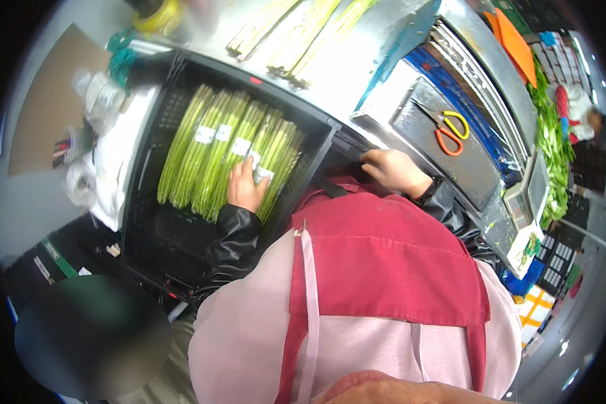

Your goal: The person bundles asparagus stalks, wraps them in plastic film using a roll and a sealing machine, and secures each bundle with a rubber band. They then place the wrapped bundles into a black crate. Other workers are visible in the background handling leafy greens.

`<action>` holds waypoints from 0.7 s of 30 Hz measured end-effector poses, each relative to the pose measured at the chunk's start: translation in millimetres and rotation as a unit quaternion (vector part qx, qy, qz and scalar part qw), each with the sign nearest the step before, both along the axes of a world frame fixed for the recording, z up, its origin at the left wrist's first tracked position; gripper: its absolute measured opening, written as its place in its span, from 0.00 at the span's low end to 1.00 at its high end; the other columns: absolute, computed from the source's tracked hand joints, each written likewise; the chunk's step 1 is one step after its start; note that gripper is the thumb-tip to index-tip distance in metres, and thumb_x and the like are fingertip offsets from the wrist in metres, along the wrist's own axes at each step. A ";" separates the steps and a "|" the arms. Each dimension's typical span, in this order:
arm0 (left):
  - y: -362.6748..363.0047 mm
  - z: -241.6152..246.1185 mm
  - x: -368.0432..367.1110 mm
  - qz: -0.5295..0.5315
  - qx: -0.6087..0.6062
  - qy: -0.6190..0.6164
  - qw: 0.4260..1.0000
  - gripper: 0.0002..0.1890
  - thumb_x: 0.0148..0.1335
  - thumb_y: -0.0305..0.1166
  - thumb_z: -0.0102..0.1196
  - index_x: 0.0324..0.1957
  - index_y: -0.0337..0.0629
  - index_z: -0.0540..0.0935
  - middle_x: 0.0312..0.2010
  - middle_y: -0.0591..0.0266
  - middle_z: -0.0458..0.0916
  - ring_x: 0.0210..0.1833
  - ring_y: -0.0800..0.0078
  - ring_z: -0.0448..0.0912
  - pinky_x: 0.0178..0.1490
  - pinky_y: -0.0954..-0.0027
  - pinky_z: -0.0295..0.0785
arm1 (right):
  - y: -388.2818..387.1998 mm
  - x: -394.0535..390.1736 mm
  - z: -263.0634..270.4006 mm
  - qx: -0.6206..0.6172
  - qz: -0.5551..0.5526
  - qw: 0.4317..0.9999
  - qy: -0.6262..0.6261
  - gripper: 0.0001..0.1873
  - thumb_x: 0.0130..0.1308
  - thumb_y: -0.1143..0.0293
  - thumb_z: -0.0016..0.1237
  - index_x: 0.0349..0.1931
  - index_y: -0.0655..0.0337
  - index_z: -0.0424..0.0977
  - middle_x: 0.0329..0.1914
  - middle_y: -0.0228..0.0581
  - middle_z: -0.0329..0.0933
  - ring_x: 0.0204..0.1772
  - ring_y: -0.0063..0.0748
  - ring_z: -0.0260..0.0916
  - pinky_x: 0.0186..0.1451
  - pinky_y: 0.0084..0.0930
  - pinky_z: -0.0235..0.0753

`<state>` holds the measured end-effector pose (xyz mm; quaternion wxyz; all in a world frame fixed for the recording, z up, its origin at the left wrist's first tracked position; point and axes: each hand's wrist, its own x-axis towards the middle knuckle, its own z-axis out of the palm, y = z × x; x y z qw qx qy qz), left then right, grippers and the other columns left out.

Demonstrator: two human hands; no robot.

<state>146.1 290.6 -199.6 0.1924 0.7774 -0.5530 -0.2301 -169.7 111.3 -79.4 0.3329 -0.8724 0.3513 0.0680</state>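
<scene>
Packed asparagus bundles (214, 146), several of them with white labels, lie side by side in a black plastic crate (328, 136). My left hand (246, 188) rests on the bundles near the labels, thumb and fingers apart; whether it grips one is unclear. My right hand (391, 169) is at the counter's edge beside my red apron (389, 252), its fingers curled; what they touch is hidden. Scissors with yellow and orange-red handles (447, 131) lie on a dark board to the right. Loose asparagus stalks (303, 40) lie on the metal table beyond the crate.
Plastic rolls (103, 96) and a holder with pens (66, 146) stand left of the crate. At right are a scale (519, 204), an orange board (515, 45) and leafy greens (550, 166). A person in dark headwear (91, 323) is close at lower left; another person stands at far right.
</scene>
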 end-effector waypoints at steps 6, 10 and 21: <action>-18.5 -69.2 -26.6 -0.050 -0.101 -0.109 0.988 0.38 0.58 0.40 0.62 0.69 0.41 0.62 0.67 0.44 0.61 0.70 0.44 0.58 0.72 0.45 0.52 | 3.6 0.3 17.9 -0.006 -0.016 1.000 -0.020 0.13 0.64 0.62 0.49 0.42 0.60 0.78 0.38 0.50 0.80 0.44 0.53 0.78 0.47 0.41 0.76; -53.1 -13.9 -29.9 -0.014 -0.157 -0.061 0.986 0.37 0.59 0.36 0.61 0.69 0.37 0.62 0.67 0.41 0.60 0.71 0.43 0.56 0.71 0.45 0.53 | 7.0 -15.7 18.3 -0.007 -0.053 0.999 -0.006 0.13 0.64 0.62 0.49 0.42 0.60 0.78 0.38 0.50 0.80 0.44 0.53 0.78 0.47 0.42 0.77; -325.7 40.3 -63.7 -0.062 -0.062 -0.251 0.964 0.20 0.64 0.34 0.50 0.57 0.41 0.75 0.36 0.55 0.82 0.42 0.61 0.82 0.38 0.56 0.79 | 12.7 11.9 33.8 0.007 0.014 0.996 -0.085 0.12 0.63 0.64 0.50 0.42 0.62 0.77 0.37 0.52 0.80 0.42 0.54 0.77 0.45 0.41 0.76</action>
